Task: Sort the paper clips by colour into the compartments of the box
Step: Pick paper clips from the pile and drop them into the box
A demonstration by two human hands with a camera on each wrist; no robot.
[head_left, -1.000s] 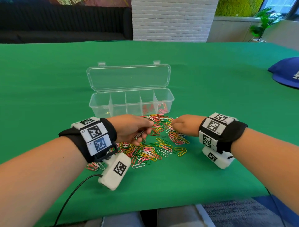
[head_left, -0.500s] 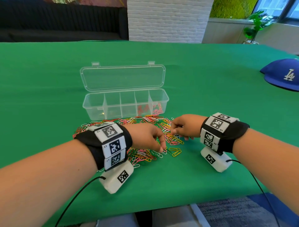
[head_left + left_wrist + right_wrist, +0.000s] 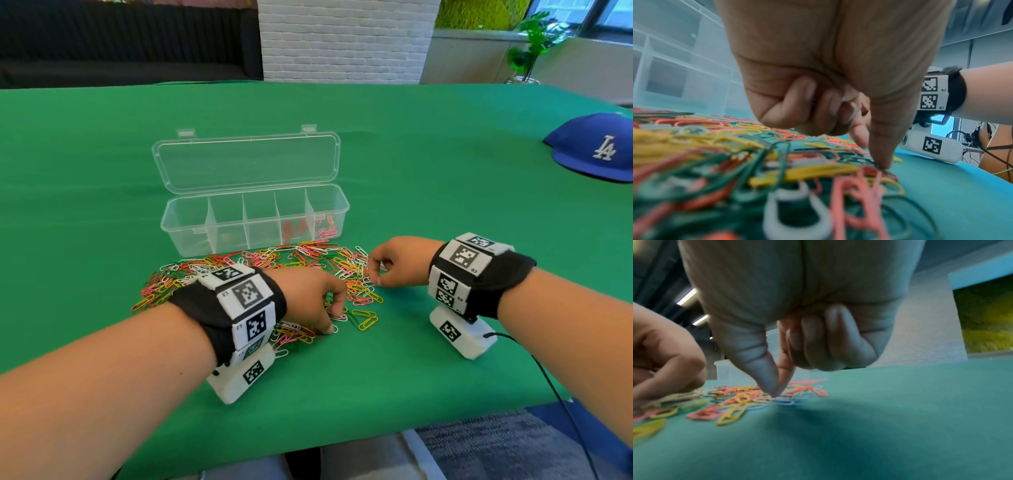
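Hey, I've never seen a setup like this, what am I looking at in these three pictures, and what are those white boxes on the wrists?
No machine here: a person sorts paper clips with bare hands. One picture comes from a camera on the head; the others from the white boxes strapped under each wrist, looking along the fingers. On the green table lie a mixed pile of paper clips, an open clear box with red and pink clips in its two right compartments, and a blue cap. The left hand reaches fingertips into the pile. The right hand pinches at a pale clip at the pile's edge.

Green table (image 3: 445, 212), clear box (image 3: 255, 236), paper clips (image 3: 318, 263), blue cap (image 3: 596, 150)
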